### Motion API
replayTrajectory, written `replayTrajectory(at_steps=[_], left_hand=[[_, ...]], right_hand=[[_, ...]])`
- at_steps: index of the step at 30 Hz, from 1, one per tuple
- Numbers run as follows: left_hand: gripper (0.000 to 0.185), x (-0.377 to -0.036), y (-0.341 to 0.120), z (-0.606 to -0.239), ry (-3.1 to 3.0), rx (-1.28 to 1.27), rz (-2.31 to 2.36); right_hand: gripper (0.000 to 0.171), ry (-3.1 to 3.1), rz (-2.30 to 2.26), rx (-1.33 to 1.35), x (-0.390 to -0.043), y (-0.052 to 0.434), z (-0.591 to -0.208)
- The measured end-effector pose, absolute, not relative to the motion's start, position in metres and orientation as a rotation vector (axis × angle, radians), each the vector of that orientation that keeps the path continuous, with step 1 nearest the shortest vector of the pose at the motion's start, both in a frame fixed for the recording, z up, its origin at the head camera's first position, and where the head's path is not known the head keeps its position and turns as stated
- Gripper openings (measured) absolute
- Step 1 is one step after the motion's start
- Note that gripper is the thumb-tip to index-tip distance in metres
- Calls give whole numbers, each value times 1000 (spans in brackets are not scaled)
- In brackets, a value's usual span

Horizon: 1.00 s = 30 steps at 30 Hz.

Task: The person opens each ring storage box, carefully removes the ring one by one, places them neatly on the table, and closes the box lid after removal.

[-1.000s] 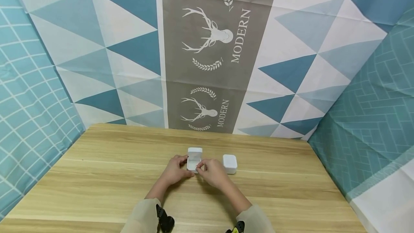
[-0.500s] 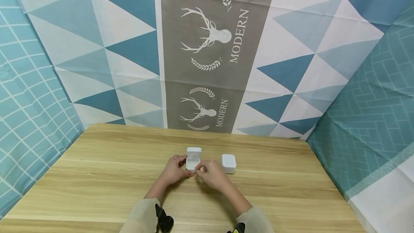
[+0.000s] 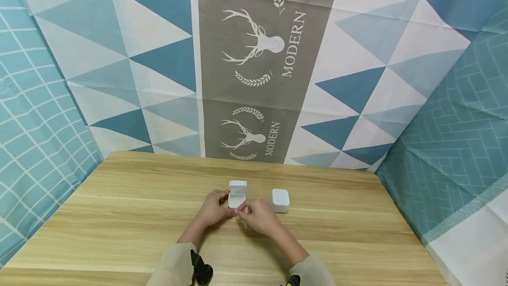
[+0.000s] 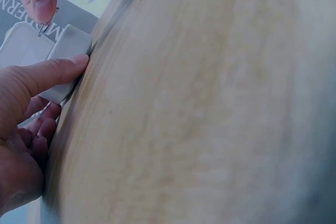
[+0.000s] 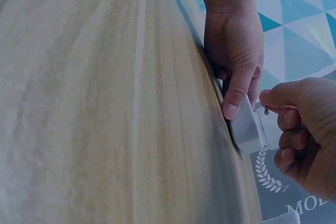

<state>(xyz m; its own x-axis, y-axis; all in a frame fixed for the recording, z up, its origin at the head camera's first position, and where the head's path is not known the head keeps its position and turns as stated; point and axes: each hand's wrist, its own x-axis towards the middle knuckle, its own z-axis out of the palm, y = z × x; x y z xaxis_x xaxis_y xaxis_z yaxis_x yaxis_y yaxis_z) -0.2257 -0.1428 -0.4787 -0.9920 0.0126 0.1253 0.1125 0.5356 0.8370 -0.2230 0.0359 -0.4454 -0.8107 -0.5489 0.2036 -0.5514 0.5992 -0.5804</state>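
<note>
Steadying open white jewellery box (image 3: 237,197) at mid-table: left hand (image 3: 214,208), thumb and fingers clamped on its near side. Pinching small metal earring (image 5: 266,110) just above box interior: right hand (image 3: 258,213), fingertips together. Judged partway: lid up, earring not yet seated. Beyond right hand: second white box (image 3: 279,200), closed, on wooden table (image 3: 119,215).

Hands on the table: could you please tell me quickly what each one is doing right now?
Left hand: holds the open white box.
Right hand: pinches a small metal piece.
</note>
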Motion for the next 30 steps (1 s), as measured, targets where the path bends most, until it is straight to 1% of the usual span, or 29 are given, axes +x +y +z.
replayTrajectory(at_steps=[30], left_hand=[[66,-224,-144,-478,-2655,-127,-1423]], right_hand=[[10,-2833,1001,988,-218,33,-455]])
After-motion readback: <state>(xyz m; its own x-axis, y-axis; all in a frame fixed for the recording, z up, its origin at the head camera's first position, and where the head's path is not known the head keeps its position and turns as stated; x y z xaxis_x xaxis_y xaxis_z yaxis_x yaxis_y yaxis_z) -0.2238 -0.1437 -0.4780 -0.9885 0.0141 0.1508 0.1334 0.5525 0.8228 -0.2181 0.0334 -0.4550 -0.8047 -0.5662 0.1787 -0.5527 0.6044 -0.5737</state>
